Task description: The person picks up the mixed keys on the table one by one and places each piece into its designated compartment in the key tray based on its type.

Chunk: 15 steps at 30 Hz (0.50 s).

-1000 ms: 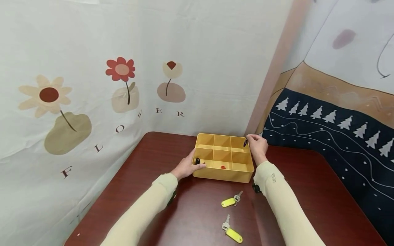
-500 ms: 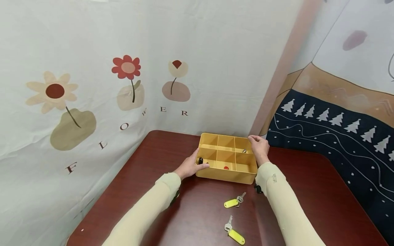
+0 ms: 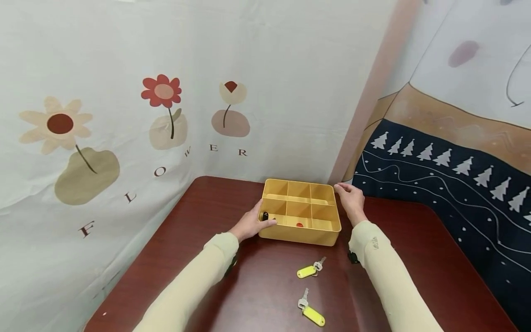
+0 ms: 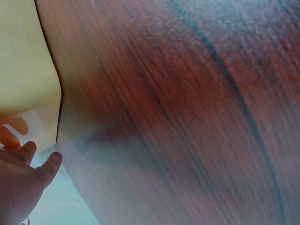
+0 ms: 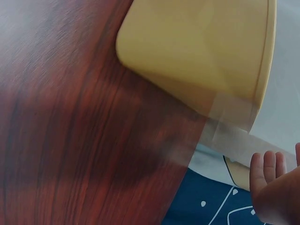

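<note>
A yellow organizer box (image 3: 297, 236) with several compartments stands at the back of the table. My left hand (image 3: 249, 225) holds its left side, thumb lying over the front rim. Inside the front-left compartment is a small black object (image 3: 265, 216), partly behind the hand. A small red piece (image 3: 299, 225) shows in the front-middle one. Just outside the back-right corner is my right hand (image 3: 351, 202), holding nothing; in the right wrist view its fingers (image 5: 269, 166) are extended past the box wall. Two keys with yellow tags, one farther (image 3: 307, 271) and one nearer (image 3: 313, 316), lie in front.
The reddish-brown table (image 3: 398, 258) ends at a white flower-print curtain (image 3: 290, 92) behind the box. A dark blue tree-print cloth (image 3: 448, 193) hangs along the right side.
My right hand has let go of a small dark oval object over the back-right compartment; it dropped inside and is now out of sight. That hand has drawn slightly right. The left hand stays put.
</note>
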Each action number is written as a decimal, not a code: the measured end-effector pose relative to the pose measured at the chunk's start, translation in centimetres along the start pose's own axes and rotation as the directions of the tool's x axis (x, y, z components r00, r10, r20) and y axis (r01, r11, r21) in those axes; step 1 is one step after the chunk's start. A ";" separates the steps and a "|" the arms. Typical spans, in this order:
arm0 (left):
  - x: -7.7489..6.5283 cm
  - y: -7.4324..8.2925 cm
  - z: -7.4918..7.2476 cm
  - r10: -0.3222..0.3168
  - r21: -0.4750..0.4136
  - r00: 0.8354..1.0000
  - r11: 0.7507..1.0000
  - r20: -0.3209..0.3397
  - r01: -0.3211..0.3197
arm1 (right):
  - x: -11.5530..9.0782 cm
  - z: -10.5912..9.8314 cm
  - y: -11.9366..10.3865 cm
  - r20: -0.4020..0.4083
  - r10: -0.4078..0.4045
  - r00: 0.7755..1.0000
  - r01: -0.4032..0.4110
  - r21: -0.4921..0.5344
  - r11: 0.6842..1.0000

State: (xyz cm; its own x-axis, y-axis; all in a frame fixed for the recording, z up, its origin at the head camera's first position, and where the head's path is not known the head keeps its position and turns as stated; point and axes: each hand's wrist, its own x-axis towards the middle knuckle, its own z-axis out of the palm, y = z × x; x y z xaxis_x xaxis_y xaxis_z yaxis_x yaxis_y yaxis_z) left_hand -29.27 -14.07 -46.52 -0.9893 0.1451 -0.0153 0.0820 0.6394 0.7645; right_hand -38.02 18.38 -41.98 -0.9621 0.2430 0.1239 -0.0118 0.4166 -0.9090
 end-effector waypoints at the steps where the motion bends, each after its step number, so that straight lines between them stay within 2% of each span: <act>1: 0.0 0.0 0.0 -0.001 0.004 1.000 1.000 0.003 0.001 | 0.0 -0.2 0.1 0.009 -0.004 1.000 0.004 0.001 1.000; 10: 0.4 -0.5 -0.1 -0.001 0.003 1.000 1.000 0.000 0.001 | -1.3 -1.4 0.2 0.137 -0.041 0.990 0.035 0.047 0.998; 15: 0.5 -0.6 0.0 -0.001 -0.006 1.000 1.000 0.010 0.001 | -2.1 -2.2 0.3 0.196 -0.032 0.980 0.015 0.087 0.996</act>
State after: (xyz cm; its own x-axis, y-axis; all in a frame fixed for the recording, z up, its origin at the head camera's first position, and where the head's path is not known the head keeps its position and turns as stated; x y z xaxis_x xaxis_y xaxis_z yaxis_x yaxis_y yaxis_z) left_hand -29.84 -14.34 -46.98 -0.9881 0.1523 -0.0224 0.0804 0.6347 0.7686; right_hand -35.38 19.92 -41.59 -0.9960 0.0526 0.0726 -0.0503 0.3427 -0.9381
